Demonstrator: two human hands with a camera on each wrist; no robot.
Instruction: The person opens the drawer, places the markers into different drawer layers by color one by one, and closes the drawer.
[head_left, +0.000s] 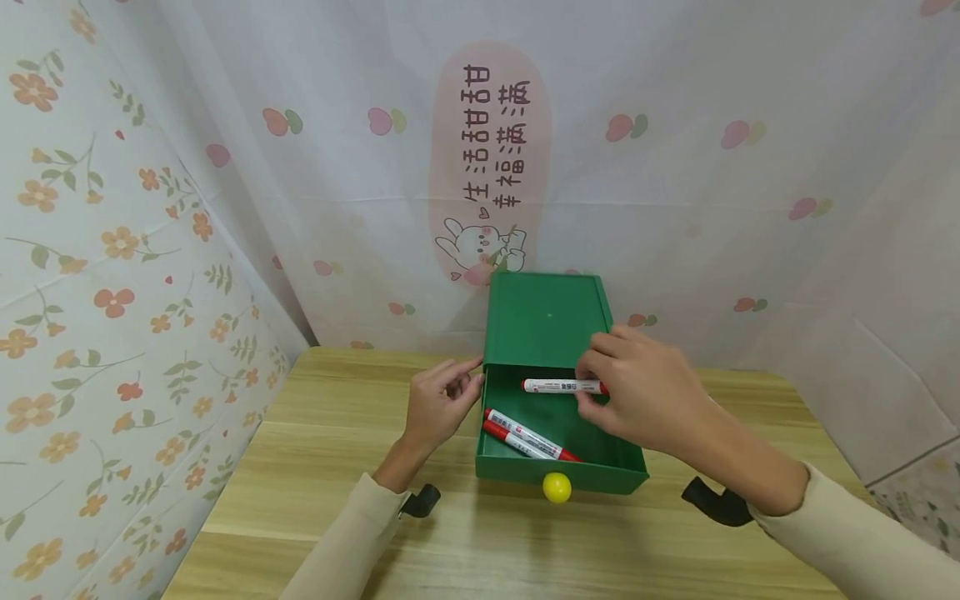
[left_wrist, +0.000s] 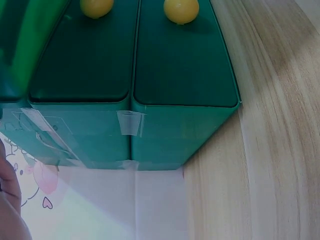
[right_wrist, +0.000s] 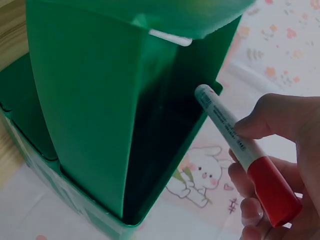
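Note:
My right hand pinches a white marker with a red cap, between thumb and fingers. It holds the marker above the pulled-out green drawer, and the right wrist view shows this marker slanting, its red end toward the palm. Inside the drawer, two more red-and-white markers lie side by side at the left front. My left hand is at the left side of the green drawer cabinet, index finger extended to its front corner and thumb by the drawer's side wall.
Below the pulled-out drawer, the left wrist view shows closed green drawers with yellow knobs. Clear tape joins the cabinet units. The cabinet stands on a wooden table against a patterned white curtain.

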